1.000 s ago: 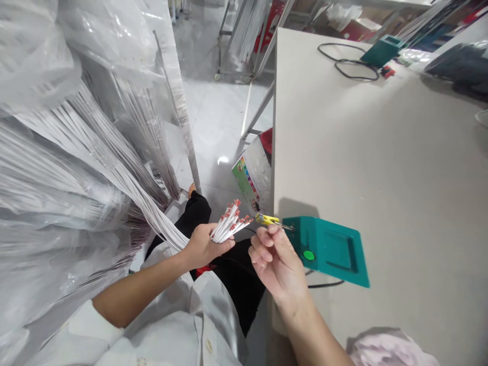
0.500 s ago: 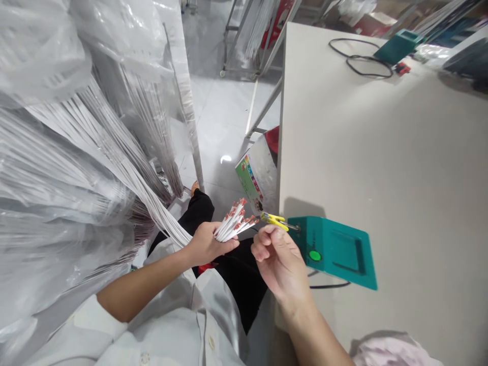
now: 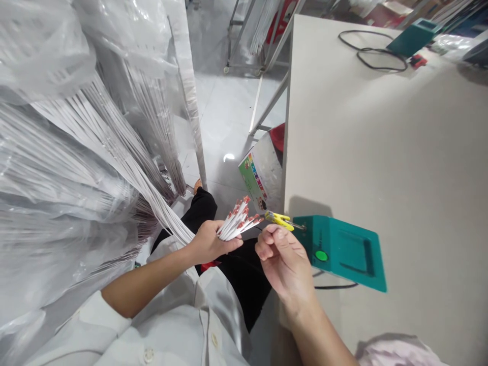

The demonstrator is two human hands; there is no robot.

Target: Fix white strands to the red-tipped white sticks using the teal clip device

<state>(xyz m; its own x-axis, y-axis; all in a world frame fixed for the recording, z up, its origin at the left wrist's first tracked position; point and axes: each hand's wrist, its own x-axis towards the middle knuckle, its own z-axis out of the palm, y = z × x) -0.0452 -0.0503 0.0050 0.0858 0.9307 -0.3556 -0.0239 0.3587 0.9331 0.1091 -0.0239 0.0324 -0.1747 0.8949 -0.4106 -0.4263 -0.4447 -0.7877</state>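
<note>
My left hand (image 3: 209,243) is closed round a bundle of thin white cables (image 3: 235,222) whose red-tipped ends fan out to the right. The cables trail back left into a big hanging mass of white cables (image 3: 95,147). My right hand (image 3: 284,264) pinches a small yellow clip (image 3: 279,219) that sits at the left edge of a teal box with a green button (image 3: 343,250). The clip is just right of the red cable ends, almost touching them.
The teal box stands on a beige table (image 3: 385,137) near its left edge, with a black cord under it. A second teal box (image 3: 414,36) and a coiled black cable (image 3: 375,51) lie at the table's far end. Plastic-wrapped cable bundles (image 3: 38,61) fill the left. A colourful carton (image 3: 259,175) sits on the floor.
The view has drifted a little, shifting everything right. Both hands keep their hold and stay in the same places relative to each other.
</note>
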